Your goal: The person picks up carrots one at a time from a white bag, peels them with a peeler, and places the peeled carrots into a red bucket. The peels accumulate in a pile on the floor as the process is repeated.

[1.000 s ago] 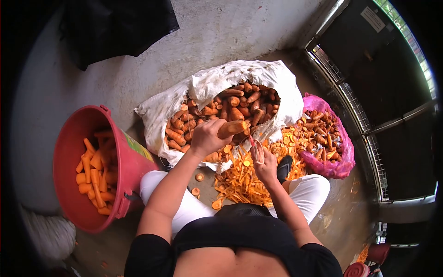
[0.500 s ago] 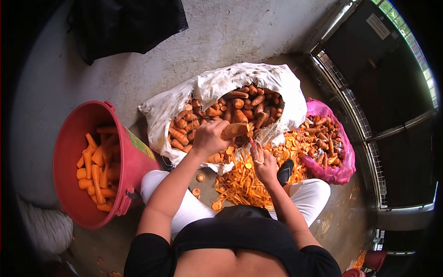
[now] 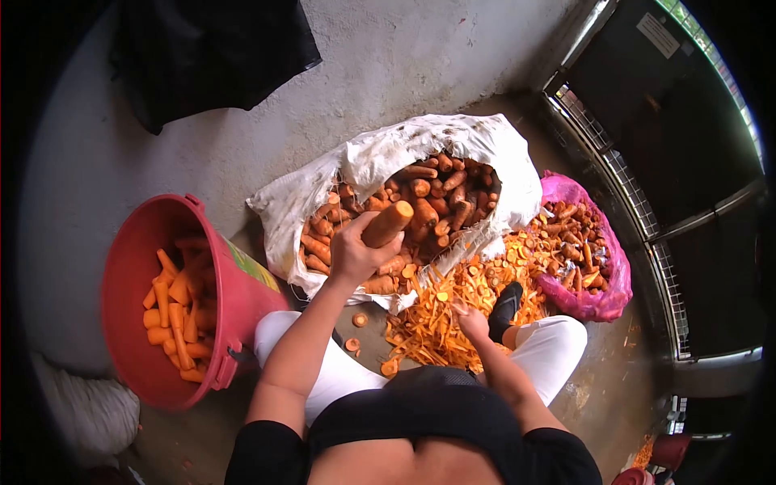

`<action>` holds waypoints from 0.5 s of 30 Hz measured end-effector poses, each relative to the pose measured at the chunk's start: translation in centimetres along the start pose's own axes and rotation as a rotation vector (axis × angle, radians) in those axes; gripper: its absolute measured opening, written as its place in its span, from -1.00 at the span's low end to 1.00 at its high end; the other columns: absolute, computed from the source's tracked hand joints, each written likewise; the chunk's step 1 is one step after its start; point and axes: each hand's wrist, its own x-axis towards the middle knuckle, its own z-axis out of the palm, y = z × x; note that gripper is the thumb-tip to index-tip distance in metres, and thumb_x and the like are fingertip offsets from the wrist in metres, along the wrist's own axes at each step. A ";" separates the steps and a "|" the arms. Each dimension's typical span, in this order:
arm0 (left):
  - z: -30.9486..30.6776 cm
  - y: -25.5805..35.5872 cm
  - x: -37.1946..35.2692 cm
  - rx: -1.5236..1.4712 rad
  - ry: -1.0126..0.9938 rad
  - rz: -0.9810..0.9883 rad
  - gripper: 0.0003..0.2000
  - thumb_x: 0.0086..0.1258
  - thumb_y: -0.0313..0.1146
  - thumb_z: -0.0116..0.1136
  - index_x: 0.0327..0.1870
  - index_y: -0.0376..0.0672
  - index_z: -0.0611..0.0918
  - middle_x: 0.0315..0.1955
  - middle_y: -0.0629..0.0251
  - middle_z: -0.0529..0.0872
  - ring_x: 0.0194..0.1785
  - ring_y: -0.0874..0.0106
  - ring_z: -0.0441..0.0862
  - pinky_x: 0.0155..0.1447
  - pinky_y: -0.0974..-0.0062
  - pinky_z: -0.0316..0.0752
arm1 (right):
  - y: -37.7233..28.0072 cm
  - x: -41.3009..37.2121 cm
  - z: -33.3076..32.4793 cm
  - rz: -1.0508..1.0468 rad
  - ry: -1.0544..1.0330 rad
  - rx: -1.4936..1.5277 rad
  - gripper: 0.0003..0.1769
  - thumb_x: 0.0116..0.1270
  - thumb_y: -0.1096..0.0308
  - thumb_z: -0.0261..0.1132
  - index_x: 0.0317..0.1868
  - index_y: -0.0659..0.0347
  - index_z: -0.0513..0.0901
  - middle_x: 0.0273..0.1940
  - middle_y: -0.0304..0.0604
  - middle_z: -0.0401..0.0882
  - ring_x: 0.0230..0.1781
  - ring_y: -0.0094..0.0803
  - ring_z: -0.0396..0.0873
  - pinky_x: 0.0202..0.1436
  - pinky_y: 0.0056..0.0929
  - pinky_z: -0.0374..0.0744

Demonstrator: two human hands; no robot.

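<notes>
In my left hand (image 3: 358, 252) is an unpeeled carrot (image 3: 388, 225), gripped by its lower part, its freshly cut orange end pointing up and to the right. Behind it lies a torn white sack (image 3: 283, 190) of unpeeled carrots (image 3: 457, 194). My right hand (image 3: 471, 321) is closed low over a heap of carrot peelings (image 3: 428, 319) and cut-off ends. Whatever its fingers hold is too small and blurred to make out.
On the left stands a red bucket (image 3: 255, 299) with peeled carrots (image 3: 179, 315) inside. A pink bag (image 3: 610, 295) of carrot scraps stands at the right, near a dark gate (image 3: 663, 121). Black cloth (image 3: 214, 56) hangs on the wall.
The carrot's cut end has come up and turned toward me. My right hand has moved down and away from the carrot; the red-handled tool seen in it before no longer shows clearly.
</notes>
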 end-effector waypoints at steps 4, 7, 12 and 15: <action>-0.3 -0.5 0.5 -0.027 -0.018 0.077 -0.68 0.03 -0.21 0.42 -0.21 -0.13 0.68 -0.41 0.24 0.73 -0.35 0.35 0.71 -0.22 0.43 0.57 | 4.2 4.8 1.1 0.072 0.094 0.004 -0.42 0.30 -0.07 0.07 -0.37 0.41 0.63 -0.45 0.27 0.59 -0.35 0.18 0.59 -0.22 0.01 0.51; 0.6 -1.4 0.7 -0.067 0.015 0.199 -0.67 0.02 -0.25 0.44 -0.18 -0.10 0.67 -0.33 0.28 0.73 -0.26 0.34 0.71 -0.17 0.42 0.59 | 3.1 4.8 0.6 0.080 0.252 0.057 -0.55 0.28 0.11 0.04 -0.35 0.41 0.61 -0.45 0.28 0.57 -0.38 0.22 0.55 -0.26 0.02 0.49; 1.2 -2.1 0.3 -0.043 0.022 0.248 -0.63 0.02 -0.25 0.46 -0.13 -0.09 0.65 -0.27 0.29 0.72 -0.21 0.31 0.71 -0.13 0.40 0.60 | 2.6 4.2 1.1 0.165 0.177 0.129 -0.59 0.28 0.15 0.03 -0.29 0.38 0.61 -0.41 0.27 0.57 -0.34 0.21 0.55 -0.25 0.03 0.47; 1.4 -2.1 0.3 -0.125 0.004 0.125 -0.64 0.08 -0.20 0.45 -0.13 -0.12 0.64 -0.31 0.32 0.71 -0.23 0.40 0.69 -0.14 0.46 0.59 | 4.8 6.7 3.7 0.024 0.283 0.094 -0.60 0.29 0.15 0.03 -0.34 0.37 0.60 -0.45 0.23 0.57 -0.38 0.17 0.55 -0.30 0.01 0.44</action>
